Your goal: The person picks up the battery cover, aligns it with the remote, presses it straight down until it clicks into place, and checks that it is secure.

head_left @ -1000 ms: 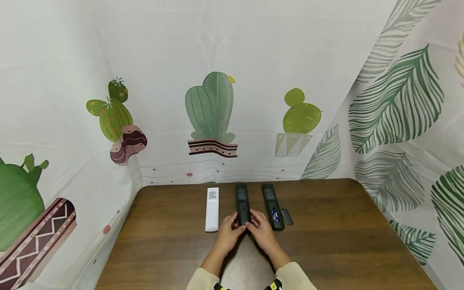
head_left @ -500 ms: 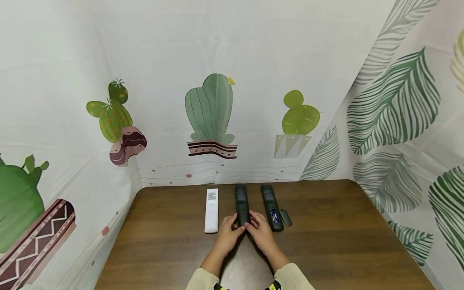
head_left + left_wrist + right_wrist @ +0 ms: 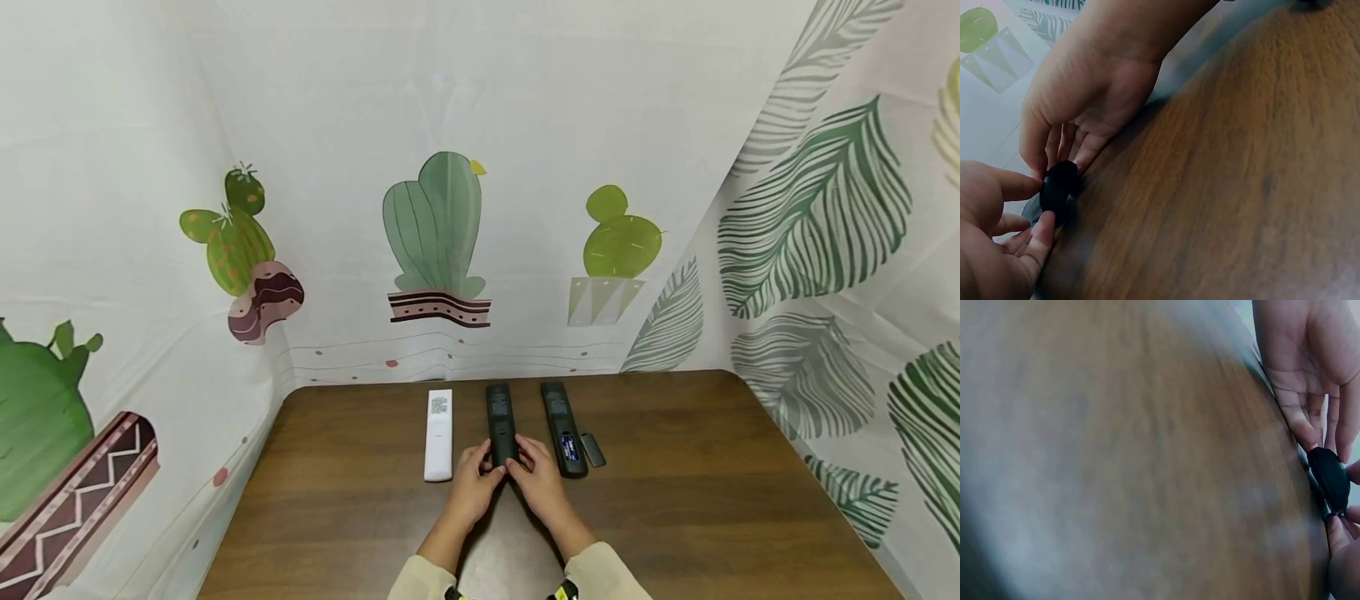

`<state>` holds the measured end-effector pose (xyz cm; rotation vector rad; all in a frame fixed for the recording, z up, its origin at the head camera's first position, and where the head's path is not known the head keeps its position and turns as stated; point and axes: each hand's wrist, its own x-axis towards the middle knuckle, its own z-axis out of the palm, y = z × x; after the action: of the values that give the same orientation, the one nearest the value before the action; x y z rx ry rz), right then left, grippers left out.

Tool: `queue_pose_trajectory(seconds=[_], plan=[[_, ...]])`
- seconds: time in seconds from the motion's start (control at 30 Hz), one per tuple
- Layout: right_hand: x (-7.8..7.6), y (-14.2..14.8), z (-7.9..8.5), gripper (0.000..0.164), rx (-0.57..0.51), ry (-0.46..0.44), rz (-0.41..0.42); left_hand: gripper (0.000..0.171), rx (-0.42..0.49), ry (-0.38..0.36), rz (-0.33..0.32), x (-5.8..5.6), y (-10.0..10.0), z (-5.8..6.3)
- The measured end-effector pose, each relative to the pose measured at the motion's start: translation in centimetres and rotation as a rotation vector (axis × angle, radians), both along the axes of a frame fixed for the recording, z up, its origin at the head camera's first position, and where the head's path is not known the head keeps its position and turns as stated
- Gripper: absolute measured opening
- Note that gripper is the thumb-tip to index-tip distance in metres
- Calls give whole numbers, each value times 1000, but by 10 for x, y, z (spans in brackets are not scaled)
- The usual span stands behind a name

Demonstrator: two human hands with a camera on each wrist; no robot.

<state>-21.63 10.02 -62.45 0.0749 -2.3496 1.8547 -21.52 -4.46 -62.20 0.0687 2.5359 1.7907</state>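
A black remote control (image 3: 500,408) lies back side up in the middle of the table, its label and battery cover facing up. My left hand (image 3: 471,487) grips its near end from the left, thumb at the near edge and fingers along the side. From the right, my right hand (image 3: 542,483) holds the same end, and the two thumbs nearly meet. The left wrist view shows the rounded end of the remote (image 3: 1057,187) between fingers of both hands. The same end appears at the right edge of the right wrist view.
Left of the hands lies a white remote control (image 3: 438,442). To the right is another black remote (image 3: 557,408) with blue batteries (image 3: 570,447) showing in its open compartment. Its loose cover (image 3: 593,450) lies beside it. A printed cloth (image 3: 525,125) hangs behind the wooden table (image 3: 322,500).
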Motion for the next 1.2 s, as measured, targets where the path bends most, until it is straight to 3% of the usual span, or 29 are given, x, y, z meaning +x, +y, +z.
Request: queue_pose_trajectory(seconds=[0.4,1.2], plan=[[-2,-3,-1,50,107,-5,-43,55,12,18,-6,0,0,0],[0,-7,4,48,270,20,-85,55,46,25,3,1,1,-2]])
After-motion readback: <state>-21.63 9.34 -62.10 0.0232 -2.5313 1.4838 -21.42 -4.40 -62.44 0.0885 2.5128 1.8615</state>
